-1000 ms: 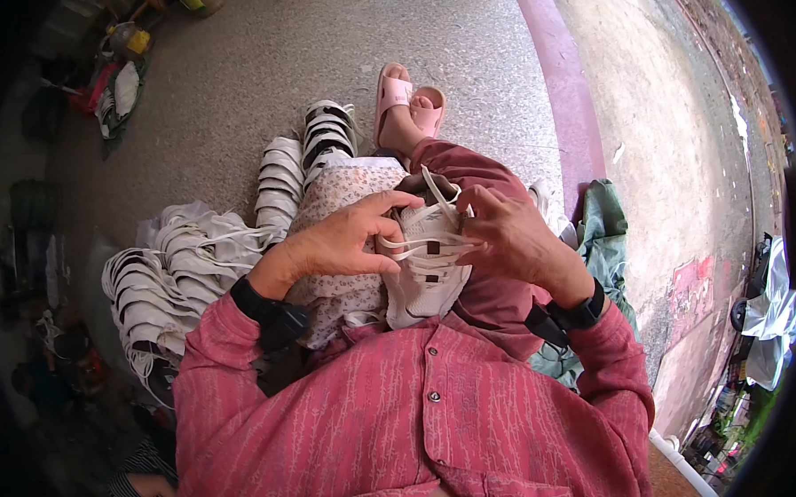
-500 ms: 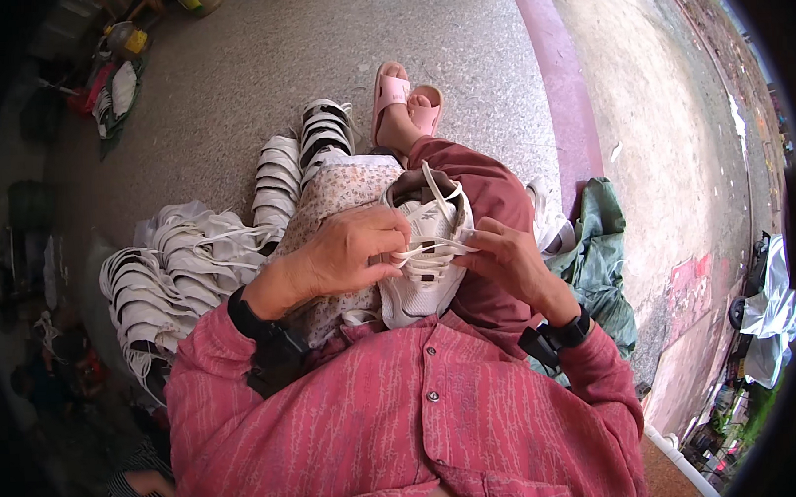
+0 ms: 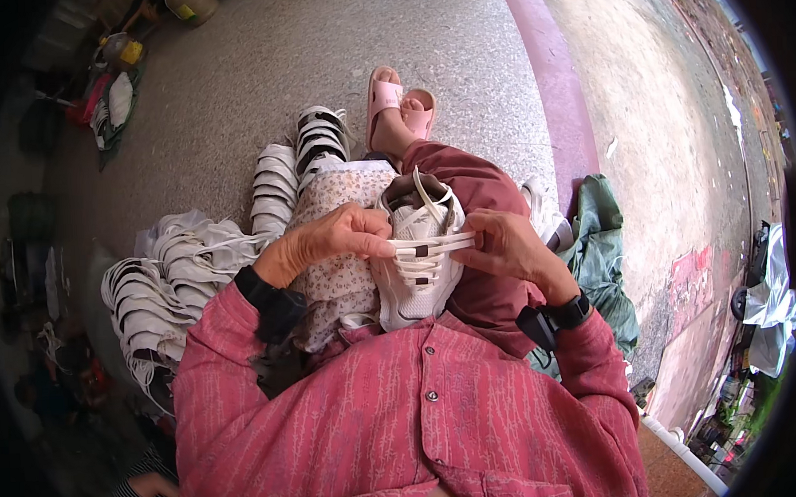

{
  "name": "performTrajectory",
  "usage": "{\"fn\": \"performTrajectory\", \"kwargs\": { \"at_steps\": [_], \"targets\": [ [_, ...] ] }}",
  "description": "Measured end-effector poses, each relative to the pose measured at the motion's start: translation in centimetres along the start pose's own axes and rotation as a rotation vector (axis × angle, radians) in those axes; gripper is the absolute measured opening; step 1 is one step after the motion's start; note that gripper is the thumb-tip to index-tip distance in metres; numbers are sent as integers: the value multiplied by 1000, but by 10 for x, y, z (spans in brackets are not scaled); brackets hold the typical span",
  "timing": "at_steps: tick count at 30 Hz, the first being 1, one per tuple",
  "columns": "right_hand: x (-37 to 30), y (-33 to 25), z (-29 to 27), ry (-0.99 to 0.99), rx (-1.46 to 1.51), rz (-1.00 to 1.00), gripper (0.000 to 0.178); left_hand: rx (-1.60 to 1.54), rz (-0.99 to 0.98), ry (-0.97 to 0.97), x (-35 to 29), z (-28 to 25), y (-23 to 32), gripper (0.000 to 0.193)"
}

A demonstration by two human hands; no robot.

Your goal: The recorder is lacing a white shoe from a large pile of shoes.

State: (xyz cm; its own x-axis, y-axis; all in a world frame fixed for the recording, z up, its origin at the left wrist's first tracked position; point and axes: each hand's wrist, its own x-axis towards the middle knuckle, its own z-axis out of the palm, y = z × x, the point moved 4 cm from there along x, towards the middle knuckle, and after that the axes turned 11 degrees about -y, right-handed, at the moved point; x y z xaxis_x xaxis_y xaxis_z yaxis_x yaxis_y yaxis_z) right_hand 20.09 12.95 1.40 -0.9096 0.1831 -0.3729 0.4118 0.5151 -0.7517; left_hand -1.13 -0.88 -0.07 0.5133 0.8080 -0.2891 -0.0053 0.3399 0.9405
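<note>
A white sneaker upper (image 3: pixel 420 292) lies on my lap, its dark-lined opening facing away from me and its toe toward my body. White shoelace (image 3: pixel 435 244) runs across the tongue and is drawn taut sideways. At the left edge of the lacing, my left hand (image 3: pixel 344 233) pinches the lace between thumb and fingers. My right hand (image 3: pixel 506 245) grips it at the right edge, fingers closed. One loop of lace stands up over the opening. Beneath the shoe are my maroon trousers (image 3: pixel 493 191) and a floral cloth (image 3: pixel 347 197).
Stacked white shoe uppers with laces (image 3: pixel 181 267) lie at my left; nested rows (image 3: pixel 274 187) stand farther ahead. To the right are a green sack (image 3: pixel 597 240) and more white pieces (image 3: pixel 546 211). My crossed feet wear pink slippers (image 3: pixel 384 98). Containers (image 3: pixel 123 52) stand far left.
Both hands have pulled apart slightly, the left one moving left. The lace, looser and crossed before, now stretches in straighter, nearly parallel strands over the tongue.
</note>
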Motion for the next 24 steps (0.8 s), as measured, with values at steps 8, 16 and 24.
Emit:
{"fn": "performTrajectory", "kwargs": {
  "at_steps": [8, 16, 24],
  "targets": [
    [-7, 12, 21, 85, 148, -70, 25, 108, -95, -4, -17, 19, 14, 30],
    [-32, 8, -6, 57, 613, -112, 31, -171, 193, 296, -32, 5, 6, 35],
    [65, 16, -18, 175, 434, -144, 38, 65, 61, 551, 15, -21, -15, 43]
  ]
}}
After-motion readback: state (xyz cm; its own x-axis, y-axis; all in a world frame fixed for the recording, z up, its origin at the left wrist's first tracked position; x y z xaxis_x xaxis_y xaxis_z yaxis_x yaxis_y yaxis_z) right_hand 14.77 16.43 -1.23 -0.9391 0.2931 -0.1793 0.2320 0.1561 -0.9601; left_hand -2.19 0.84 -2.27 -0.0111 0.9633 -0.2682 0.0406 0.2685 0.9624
